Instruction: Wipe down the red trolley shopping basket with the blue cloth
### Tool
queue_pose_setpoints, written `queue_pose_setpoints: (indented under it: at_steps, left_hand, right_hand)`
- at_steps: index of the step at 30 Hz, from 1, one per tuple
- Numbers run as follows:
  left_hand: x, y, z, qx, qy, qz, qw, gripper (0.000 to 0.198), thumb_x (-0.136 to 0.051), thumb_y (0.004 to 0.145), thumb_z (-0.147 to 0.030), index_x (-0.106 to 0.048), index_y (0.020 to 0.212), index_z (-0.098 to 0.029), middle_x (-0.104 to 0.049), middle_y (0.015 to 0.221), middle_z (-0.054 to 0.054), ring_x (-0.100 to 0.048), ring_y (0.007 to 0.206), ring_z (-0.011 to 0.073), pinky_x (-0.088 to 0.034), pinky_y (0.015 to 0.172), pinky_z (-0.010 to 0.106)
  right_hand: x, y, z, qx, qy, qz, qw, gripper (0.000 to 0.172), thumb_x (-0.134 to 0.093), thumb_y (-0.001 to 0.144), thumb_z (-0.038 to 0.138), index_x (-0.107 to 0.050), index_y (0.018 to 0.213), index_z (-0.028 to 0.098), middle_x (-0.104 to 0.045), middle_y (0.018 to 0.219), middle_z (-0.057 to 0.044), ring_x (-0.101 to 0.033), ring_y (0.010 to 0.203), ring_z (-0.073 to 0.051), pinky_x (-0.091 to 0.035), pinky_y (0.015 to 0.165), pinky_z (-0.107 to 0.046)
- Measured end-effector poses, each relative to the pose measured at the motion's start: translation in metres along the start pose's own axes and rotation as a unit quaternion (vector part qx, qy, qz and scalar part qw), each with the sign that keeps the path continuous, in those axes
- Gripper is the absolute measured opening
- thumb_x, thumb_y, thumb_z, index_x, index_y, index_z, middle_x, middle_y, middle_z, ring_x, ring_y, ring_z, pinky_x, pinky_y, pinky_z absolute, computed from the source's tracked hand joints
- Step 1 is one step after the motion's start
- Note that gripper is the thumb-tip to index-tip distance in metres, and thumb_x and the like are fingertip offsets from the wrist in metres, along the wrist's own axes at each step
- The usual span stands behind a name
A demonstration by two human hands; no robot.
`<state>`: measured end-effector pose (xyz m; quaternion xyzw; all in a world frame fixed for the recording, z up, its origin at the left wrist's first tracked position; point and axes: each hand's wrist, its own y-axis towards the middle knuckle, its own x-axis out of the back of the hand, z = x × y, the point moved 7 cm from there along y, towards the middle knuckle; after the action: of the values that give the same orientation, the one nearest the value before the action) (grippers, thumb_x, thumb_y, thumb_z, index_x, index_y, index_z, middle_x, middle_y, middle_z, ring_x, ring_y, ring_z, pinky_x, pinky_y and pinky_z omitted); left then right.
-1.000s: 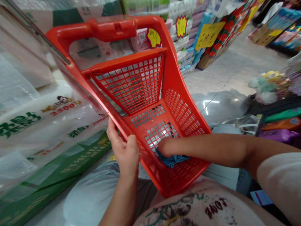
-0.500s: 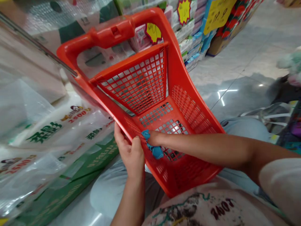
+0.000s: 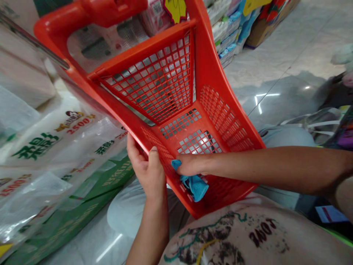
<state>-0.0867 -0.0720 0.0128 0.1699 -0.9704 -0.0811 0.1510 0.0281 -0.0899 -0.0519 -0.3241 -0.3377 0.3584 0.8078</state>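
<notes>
A red plastic shopping basket [image 3: 234, 110] with grid walls and a long pull handle leans tilted against my lap. Gripping its left rim, my left hand [image 3: 150, 169] has the thumb over the edge and the fingers outside. Inside the basket, my right hand [image 3: 190, 164] presses a blue cloth [image 3: 196, 187] against the inner left wall. Part of the cloth hangs loose below the hand, and the fingertips are hidden by the hand and cloth.
Plastic-wrapped tissue packs [image 3: 63, 136] lie on the left by a green carton [image 3: 91, 206]. Stacked packs [image 3: 228, 33] with yellow price signs stand behind the basket. Grey floor tiles [image 3: 275, 70] stretch to the right, where a bag with white straps [image 3: 325, 119] sits.
The right hand and blue cloth have slid along the inner left wall toward me, with more cloth showing. The left hand still holds the rim. The basket appears closer and larger.
</notes>
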Motion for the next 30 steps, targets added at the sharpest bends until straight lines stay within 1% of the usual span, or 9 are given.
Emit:
queue_pose_setpoints:
  at_steps: [2, 6, 9, 11, 14, 17, 23, 27, 30]
  left_hand:
    - [0.002, 0.001, 0.001, 0.005, 0.000, 0.001, 1.000, 0.069, -0.053, 0.085, -0.019, -0.038, 0.152, -0.024, -0.043, 0.158, 0.005, -0.045, 0.144, 0.0219, -0.036, 0.122, 0.034]
    - [0.004, 0.000, 0.001, 0.014, 0.000, -0.005, 1.000, 0.066, -0.053, 0.086, -0.018, -0.040, 0.151, -0.025, -0.046, 0.156, 0.005, -0.049, 0.140, 0.0205, -0.039, 0.120, 0.033]
    - [0.003, -0.001, 0.003, 0.027, -0.016, -0.008, 0.999, 0.066, -0.054, 0.088, -0.020, -0.038, 0.152, -0.026, -0.046, 0.157, 0.006, -0.050, 0.140, 0.0218, -0.042, 0.118, 0.035]
    - [0.003, -0.001, 0.006, 0.038, -0.017, -0.012, 0.999, 0.066, -0.055, 0.089, -0.022, -0.038, 0.152, -0.027, -0.046, 0.157, 0.006, -0.051, 0.139, 0.0227, -0.043, 0.117, 0.036]
    - [0.005, 0.001, 0.010, 0.046, -0.022, -0.019, 0.999, 0.066, -0.057, 0.087, -0.021, -0.040, 0.151, -0.027, -0.048, 0.155, 0.007, -0.052, 0.139, 0.0235, -0.042, 0.117, 0.036]
    - [0.007, 0.001, 0.012, 0.049, -0.026, -0.016, 0.998, 0.067, -0.057, 0.087, -0.020, -0.040, 0.151, -0.028, -0.049, 0.154, 0.007, -0.053, 0.137, 0.0227, -0.043, 0.117, 0.034]
    - [0.011, 0.000, 0.015, 0.077, -0.047, -0.028, 0.996, 0.067, -0.059, 0.089, -0.024, -0.039, 0.152, -0.027, -0.049, 0.154, 0.007, -0.054, 0.136, 0.0229, -0.046, 0.113, 0.033]
    - [0.011, 0.001, 0.016, 0.084, -0.056, -0.042, 0.994, 0.066, -0.060, 0.088, -0.025, -0.042, 0.151, -0.026, -0.047, 0.155, 0.007, -0.050, 0.140, 0.0236, -0.039, 0.119, 0.035]
    - [0.011, 0.002, 0.016, 0.087, -0.050, -0.044, 0.994, 0.067, -0.061, 0.087, -0.026, -0.041, 0.151, -0.026, -0.046, 0.156, 0.007, -0.047, 0.142, 0.0243, -0.035, 0.122, 0.038]
  right_hand:
    - [0.007, -0.002, 0.013, 0.037, 0.061, -0.027, 0.997, 0.012, -0.057, 0.093, 0.025, -0.064, 0.102, 0.021, -0.071, 0.086, 0.002, -0.064, 0.066, -0.011, -0.046, 0.055, -0.020]
    - [0.011, 0.012, 0.013, 0.073, 0.120, -0.119, 0.983, 0.021, -0.058, 0.088, 0.021, -0.063, 0.108, 0.021, -0.072, 0.101, -0.002, -0.067, 0.090, -0.016, -0.049, 0.069, -0.022]
    - [0.006, 0.043, 0.007, 0.038, 0.101, -0.100, 0.989, 0.015, -0.064, 0.080, 0.014, -0.069, 0.094, 0.018, -0.073, 0.089, -0.006, -0.069, 0.086, -0.022, -0.051, 0.070, -0.028]
    - [0.015, 0.063, 0.018, 0.042, 0.103, -0.104, 0.988, 0.012, -0.068, 0.077, 0.013, -0.071, 0.088, 0.017, -0.073, 0.081, -0.007, -0.069, 0.081, -0.024, -0.053, 0.068, -0.030]
    - [0.042, 0.081, 0.048, 0.109, 0.132, -0.164, 0.971, 0.027, -0.064, 0.085, 0.020, -0.068, 0.112, 0.019, -0.074, 0.102, -0.005, -0.069, 0.095, -0.021, -0.055, 0.079, -0.028]
    - [0.060, 0.092, 0.066, 0.188, 0.158, -0.217, 0.945, 0.043, -0.051, 0.093, 0.016, -0.056, 0.135, 0.026, -0.068, 0.127, 0.001, -0.064, 0.111, -0.013, -0.051, 0.094, -0.022]
    - [0.070, 0.119, 0.080, 0.233, 0.160, -0.203, 0.938, 0.038, -0.057, 0.080, 0.001, -0.073, 0.110, 0.019, -0.076, 0.101, -0.002, -0.070, 0.096, -0.019, -0.056, 0.089, -0.028]
    - [0.095, 0.116, 0.116, 0.348, 0.190, -0.253, 0.883, 0.063, -0.048, 0.086, 0.001, -0.056, 0.143, 0.028, -0.061, 0.141, 0.003, -0.057, 0.127, -0.010, -0.043, 0.111, -0.023]
    - [0.094, 0.121, 0.116, 0.370, 0.214, -0.267, 0.864, 0.062, -0.050, 0.081, -0.003, -0.064, 0.135, 0.025, -0.065, 0.135, 0.001, -0.058, 0.126, -0.014, -0.043, 0.112, -0.027]
